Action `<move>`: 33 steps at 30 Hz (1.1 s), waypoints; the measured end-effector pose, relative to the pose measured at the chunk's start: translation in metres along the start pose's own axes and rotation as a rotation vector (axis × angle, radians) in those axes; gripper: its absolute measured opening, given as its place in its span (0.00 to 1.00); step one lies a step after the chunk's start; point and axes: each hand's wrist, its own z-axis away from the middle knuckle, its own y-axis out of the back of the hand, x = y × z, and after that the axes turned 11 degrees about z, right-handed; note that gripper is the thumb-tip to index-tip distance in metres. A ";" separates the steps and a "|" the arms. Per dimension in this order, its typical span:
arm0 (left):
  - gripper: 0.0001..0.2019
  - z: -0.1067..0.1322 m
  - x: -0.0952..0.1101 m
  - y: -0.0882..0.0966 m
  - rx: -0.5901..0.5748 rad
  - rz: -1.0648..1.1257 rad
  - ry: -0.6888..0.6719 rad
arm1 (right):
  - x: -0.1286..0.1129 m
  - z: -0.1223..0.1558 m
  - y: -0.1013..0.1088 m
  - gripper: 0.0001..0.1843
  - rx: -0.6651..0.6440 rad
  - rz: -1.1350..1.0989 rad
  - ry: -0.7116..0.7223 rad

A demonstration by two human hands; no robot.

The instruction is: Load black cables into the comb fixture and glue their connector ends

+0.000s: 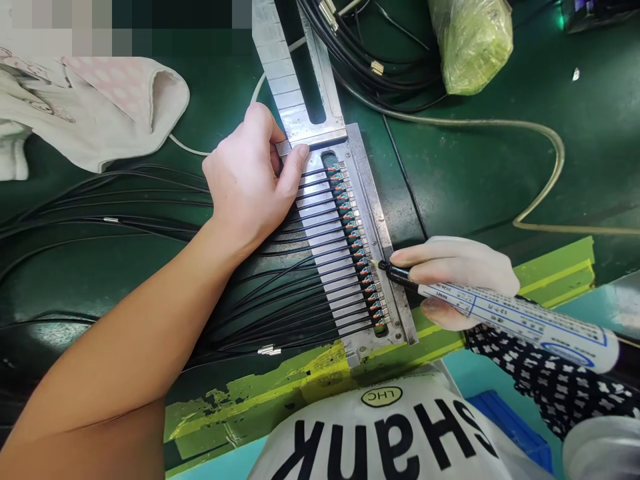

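Observation:
My bare left hand (253,180) grips the upper end of a metal fixture (357,167), its thumb on top and its fingers curled at the left edge. Several black cables (320,217) lie side by side across the fixture. Their stripped ends, with coloured wires, meet a row of small metal connectors (356,235) over a slot. In a whitish glove or finger covers, my right hand (465,267) holds a thick white pen (520,320) with blue print and a black front end. The pen's tip is at the connector row, just below its middle; whether it touches cannot be told.
A second slotted metal plate (290,87) extends beyond the fixture. Coiled black cable (400,83) and a plastic-wrapped green bundle (475,47) lie behind. White cloth (135,113) is at upper left. Yellow-green tape (260,383) runs along the table's front edge. A pale tube (500,125) curves rightward.

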 end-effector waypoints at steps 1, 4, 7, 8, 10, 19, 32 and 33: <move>0.11 0.000 0.000 0.000 0.001 -0.004 -0.003 | -0.001 0.001 0.001 0.08 0.002 0.001 0.005; 0.11 0.000 -0.001 -0.001 0.000 -0.012 -0.013 | -0.006 0.009 0.001 0.10 0.035 -0.020 -0.006; 0.11 0.000 -0.001 -0.001 0.002 -0.014 -0.014 | -0.009 0.015 -0.001 0.11 0.047 -0.037 -0.008; 0.10 0.000 -0.001 -0.001 0.003 -0.016 -0.013 | -0.009 0.016 -0.001 0.10 0.026 -0.036 0.000; 0.10 0.000 0.000 -0.001 0.001 -0.026 -0.012 | -0.008 0.016 -0.001 0.09 -0.017 -0.021 0.009; 0.10 0.000 -0.001 -0.001 -0.002 -0.025 -0.019 | -0.005 0.012 0.000 0.09 -0.033 -0.007 -0.001; 0.11 0.001 0.000 -0.001 0.001 -0.018 -0.009 | -0.005 0.015 -0.003 0.08 0.023 -0.048 -0.013; 0.11 0.001 0.001 -0.001 0.005 -0.015 -0.009 | -0.005 0.016 -0.003 0.09 0.022 -0.049 -0.015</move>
